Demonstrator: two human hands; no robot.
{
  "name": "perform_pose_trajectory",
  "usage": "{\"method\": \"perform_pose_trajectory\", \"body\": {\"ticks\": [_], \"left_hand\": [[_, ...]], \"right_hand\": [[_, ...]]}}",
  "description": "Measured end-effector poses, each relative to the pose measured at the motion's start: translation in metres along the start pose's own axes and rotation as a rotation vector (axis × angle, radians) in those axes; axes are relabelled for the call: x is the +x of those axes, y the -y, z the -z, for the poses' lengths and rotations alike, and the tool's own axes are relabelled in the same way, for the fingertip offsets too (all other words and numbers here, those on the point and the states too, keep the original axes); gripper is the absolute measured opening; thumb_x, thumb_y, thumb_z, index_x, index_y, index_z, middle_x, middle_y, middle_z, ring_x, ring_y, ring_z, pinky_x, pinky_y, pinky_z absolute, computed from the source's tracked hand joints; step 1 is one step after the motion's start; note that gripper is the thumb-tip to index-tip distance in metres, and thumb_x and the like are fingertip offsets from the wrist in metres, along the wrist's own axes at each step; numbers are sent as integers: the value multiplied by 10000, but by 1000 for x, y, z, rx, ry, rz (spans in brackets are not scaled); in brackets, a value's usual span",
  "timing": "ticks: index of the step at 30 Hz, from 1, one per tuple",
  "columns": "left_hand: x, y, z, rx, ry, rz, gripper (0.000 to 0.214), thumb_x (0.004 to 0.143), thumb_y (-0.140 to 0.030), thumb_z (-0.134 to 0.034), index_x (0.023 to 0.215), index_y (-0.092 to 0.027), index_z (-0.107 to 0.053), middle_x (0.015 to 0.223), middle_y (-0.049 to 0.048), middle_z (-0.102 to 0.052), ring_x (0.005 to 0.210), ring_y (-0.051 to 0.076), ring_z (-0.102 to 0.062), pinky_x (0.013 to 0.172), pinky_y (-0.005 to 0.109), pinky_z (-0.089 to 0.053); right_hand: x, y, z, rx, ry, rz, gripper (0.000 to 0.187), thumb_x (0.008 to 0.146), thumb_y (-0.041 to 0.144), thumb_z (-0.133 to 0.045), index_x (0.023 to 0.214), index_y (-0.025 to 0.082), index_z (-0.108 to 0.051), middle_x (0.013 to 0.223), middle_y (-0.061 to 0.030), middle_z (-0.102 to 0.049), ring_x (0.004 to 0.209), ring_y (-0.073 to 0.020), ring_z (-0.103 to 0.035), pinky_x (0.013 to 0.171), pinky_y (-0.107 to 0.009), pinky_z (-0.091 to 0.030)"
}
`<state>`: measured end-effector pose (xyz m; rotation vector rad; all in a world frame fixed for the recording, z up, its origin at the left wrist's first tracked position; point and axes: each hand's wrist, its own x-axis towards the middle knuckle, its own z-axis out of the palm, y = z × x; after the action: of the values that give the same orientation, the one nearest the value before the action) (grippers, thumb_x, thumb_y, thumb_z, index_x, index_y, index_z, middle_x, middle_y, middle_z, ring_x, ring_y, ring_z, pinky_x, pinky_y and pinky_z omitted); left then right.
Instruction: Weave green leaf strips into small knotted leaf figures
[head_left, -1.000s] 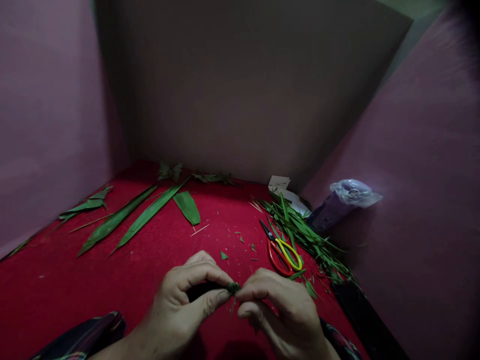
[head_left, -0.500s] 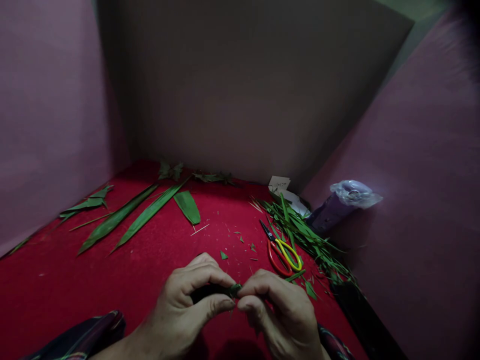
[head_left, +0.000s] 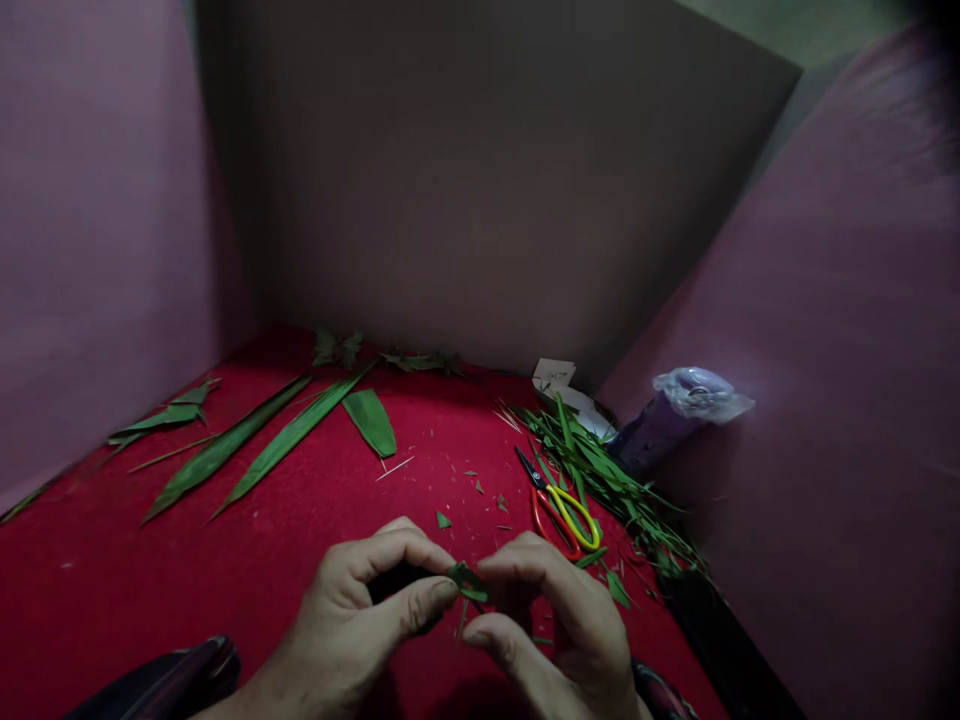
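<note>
My left hand (head_left: 379, 590) pinches a small folded piece of green leaf (head_left: 471, 582) between thumb and fingertips, just above the red cloth. A thin green strip hangs below the piece. My right hand (head_left: 559, 610) is close at its right side; thumb and forefinger are apart, with the forefinger's tip at the leaf's edge. Whether that fingertip touches it I cannot tell. Part of a green strip shows between the right thumb and palm, its other end hidden. Scissors (head_left: 564, 515) with one red and one yellow handle lie beyond my right hand, blades pointing away.
Red cloth (head_left: 255, 590) covers the surface, scattered with leaf scraps. Long green leaves (head_left: 292, 445) lie at the left. A heap of narrow leaf strips (head_left: 600, 470) lies at the right, near a purple container (head_left: 660, 425) with clear plastic on top. Walls stand close around.
My right thumb has moved down, away from the forefinger, and more of the folded leaf shows in my left fingers. The view has shifted slightly.
</note>
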<state>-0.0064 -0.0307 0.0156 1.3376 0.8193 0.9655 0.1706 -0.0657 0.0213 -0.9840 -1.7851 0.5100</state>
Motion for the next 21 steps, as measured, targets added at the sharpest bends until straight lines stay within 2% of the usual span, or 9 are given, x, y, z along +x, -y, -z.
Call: {"method": "perform_pose_trajectory", "body": {"ticks": [6, 13, 18, 21], "left_hand": [[-1, -1, 0, -23, -28, 12, 91, 735, -285, -697, 701, -202, -711, 631, -39, -506, 621, 117, -458, 587, 226, -371], [0, 1, 2, 78, 1, -62, 87, 767, -261, -661, 726, -205, -714, 650, -24, -535, 646, 133, -489, 620, 244, -398], [0, -1, 3, 223, 40, -256, 107, 793, -212, -620, 763, -194, -721, 638, -2, -565, 637, 150, -534, 592, 249, -419], [-1, 1, 4, 211, 14, -210, 90, 792, -231, -635, 763, -218, -719, 653, -13, -568, 649, 141, -534, 607, 234, -425]], "right_hand": [[4, -1, -1, -14, 4, 39, 141, 815, 86, -582, 920, 179, -600, 759, -34, -602, 652, -142, -541, 573, -254, -434], [3, -1, -1, 67, 1, -47, 81, 842, 131, -565, 886, 168, -621, 740, -39, -592, 663, -153, -562, 573, -259, -447], [1, 0, -4, 87, -6, -113, 85, 858, 156, -540, 854, 158, -625, 717, -35, -575, 628, -142, -547, 552, -253, -434], [2, 1, -5, 128, 1, -147, 88, 863, 168, -540, 859, 170, -628, 714, -25, -572, 615, -133, -539, 547, -246, -437]]}}
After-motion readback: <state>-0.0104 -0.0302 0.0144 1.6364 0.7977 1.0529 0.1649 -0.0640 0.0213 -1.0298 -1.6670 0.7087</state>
